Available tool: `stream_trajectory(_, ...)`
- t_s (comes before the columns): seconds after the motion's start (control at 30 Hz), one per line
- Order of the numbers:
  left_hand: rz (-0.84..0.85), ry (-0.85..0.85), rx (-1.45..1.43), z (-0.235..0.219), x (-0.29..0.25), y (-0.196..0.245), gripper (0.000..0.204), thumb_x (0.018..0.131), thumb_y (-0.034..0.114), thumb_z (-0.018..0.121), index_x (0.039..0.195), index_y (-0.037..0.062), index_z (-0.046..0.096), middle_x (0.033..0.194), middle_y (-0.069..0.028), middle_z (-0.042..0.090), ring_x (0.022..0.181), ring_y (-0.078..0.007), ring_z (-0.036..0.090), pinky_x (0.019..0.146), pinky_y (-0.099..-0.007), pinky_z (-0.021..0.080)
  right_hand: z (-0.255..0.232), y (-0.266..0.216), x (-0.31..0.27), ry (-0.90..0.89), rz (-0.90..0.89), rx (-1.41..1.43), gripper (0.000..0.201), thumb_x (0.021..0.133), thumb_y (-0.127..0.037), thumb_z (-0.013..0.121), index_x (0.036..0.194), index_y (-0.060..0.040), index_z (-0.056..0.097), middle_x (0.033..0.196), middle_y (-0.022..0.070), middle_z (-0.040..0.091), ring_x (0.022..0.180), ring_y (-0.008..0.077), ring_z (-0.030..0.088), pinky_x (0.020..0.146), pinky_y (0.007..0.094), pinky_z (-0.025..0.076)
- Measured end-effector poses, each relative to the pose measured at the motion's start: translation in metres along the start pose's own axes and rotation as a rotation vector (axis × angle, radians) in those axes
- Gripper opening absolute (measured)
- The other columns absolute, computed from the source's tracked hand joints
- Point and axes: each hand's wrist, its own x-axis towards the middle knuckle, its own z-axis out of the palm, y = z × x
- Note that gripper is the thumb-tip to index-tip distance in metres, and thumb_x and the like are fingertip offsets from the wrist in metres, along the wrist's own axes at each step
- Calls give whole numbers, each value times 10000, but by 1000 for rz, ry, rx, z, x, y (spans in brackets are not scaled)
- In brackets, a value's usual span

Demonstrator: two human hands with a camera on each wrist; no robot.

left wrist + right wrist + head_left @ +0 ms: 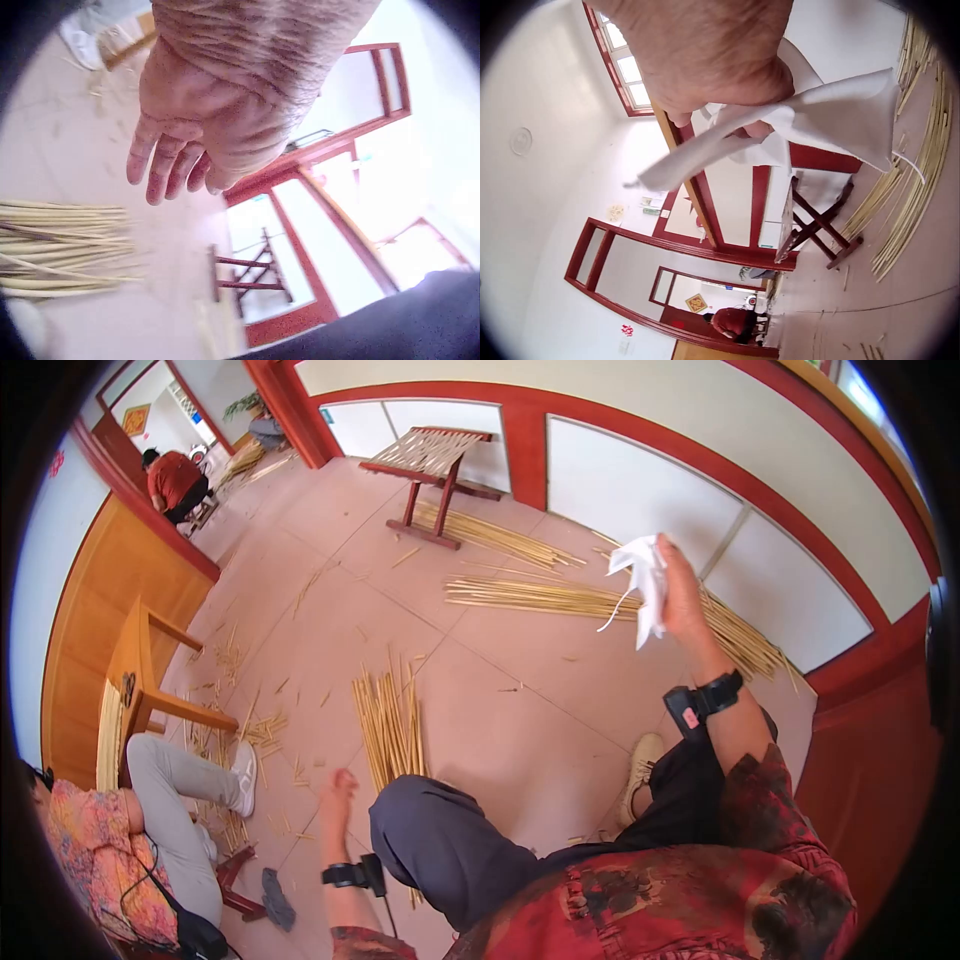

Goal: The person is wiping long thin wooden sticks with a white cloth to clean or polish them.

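My right hand is raised at the right and grips a crumpled white cloth that has a thin white cord hanging from it. In the right wrist view the cloth spreads out on both sides of the right hand. My left hand hangs beside my knee, holding nothing, near a bundle of thin sticks on the floor. Its fingers hang loosely extended in the left wrist view, where the hand is above and right of the sticks.
A folding stool with a woven top stands by the wall. Long sticks lie along that wall. At the left a seated person is beside a wooden bench, with scattered stick pieces. Another person sits near the far doorway.
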Motion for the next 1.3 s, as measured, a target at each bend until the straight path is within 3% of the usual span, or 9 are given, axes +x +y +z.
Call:
stream_trajectory(0.1, 266, -67, -305, 13, -6, 148, 212, 863, 185, 442, 980, 21, 509, 833, -74, 559, 700, -134, 566, 619, -261, 467, -24, 29, 18, 30, 36, -8, 270, 803, -352, 518, 804, -83, 541, 687, 32, 521, 644, 122, 491, 582, 261, 399)
stream_trajectory(0.13, 338, -162, -425, 36, -20, 198, 204, 866, 167, 438, 989, 19, 504, 843, -77, 559, 703, -136, 567, 626, -263, 470, -50, 64, 34, 20, -57, -277, 278, 796, -353, 514, 806, -77, 547, 705, 74, 537, 664, 171, 515, 590, 290, 406)
stream_trajectory(0.23, 314, -440, -429, 79, -38, 242, 192, 867, 137, 431, 998, 18, 505, 844, -79, 562, 714, -144, 570, 646, -264, 469, -59, 86, 28, -75, -69, -1203, 293, 775, -344, 495, 849, -66, 553, 782, 182, 564, 700, 314, 544, 613, 377, 421)
stream_trajectory(0.27, 299, -579, -418, 99, -52, 251, 191, 867, 128, 430, 1000, 14, 506, 835, -79, 564, 716, -148, 571, 654, -263, 468, -57, 80, 27, -136, 30, -1172, 296, 763, -324, 498, 829, -41, 553, 799, 177, 582, 693, 334, 555, 624, 401, 436)
stream_trajectory(0.4, 310, -929, -268, 179, -60, 239, 194, 853, 121, 455, 979, -13, 519, 802, -82, 577, 725, -135, 567, 664, -250, 460, -56, 100, 5, -148, -6, -1444, 236, 757, -260, 513, 831, -37, 543, 762, 150, 588, 703, 333, 560, 628, 405, 440)
stream_trajectory(0.53, 173, -1030, -54, 205, -40, 209, 207, 835, 127, 485, 986, -13, 514, 839, -98, 584, 751, -158, 573, 684, -258, 451, -62, 132, 10, -216, 113, -1589, 181, 764, -133, 446, 918, -64, 511, 779, 142, 603, 748, 311, 584, 645, 423, 458)
stream_trajectory(0.6, 431, -952, 261, 197, -41, 208, 223, 822, 134, 496, 996, -4, 509, 880, -121, 581, 795, -213, 572, 708, -280, 442, -67, 148, 11, -269, 94, -1617, 188, 767, -112, 435, 941, -72, 496, 782, 140, 604, 749, 309, 585, 641, 424, 458)
stream_trajectory(0.83, 240, -932, 211, 184, -32, 223, 241, 809, 170, 503, 990, 13, 517, 915, -143, 557, 831, -273, 550, 719, -314, 437, -69, 223, 48, -430, 68, -1606, 205, 790, -120, 411, 972, -71, 492, 778, 148, 602, 745, 302, 587, 629, 409, 461)
stream_trajectory(1.3, 330, -855, 221, 194, -26, 233, 189, 783, 101, 525, 927, -22, 510, 848, -181, 530, 770, -340, 522, 654, -360, 422, -58, 265, 91, -350, 169, -1741, 243, 781, -80, 420, 1023, -82, 444, 817, 147, 598, 741, 301, 593, 615, 398, 473)
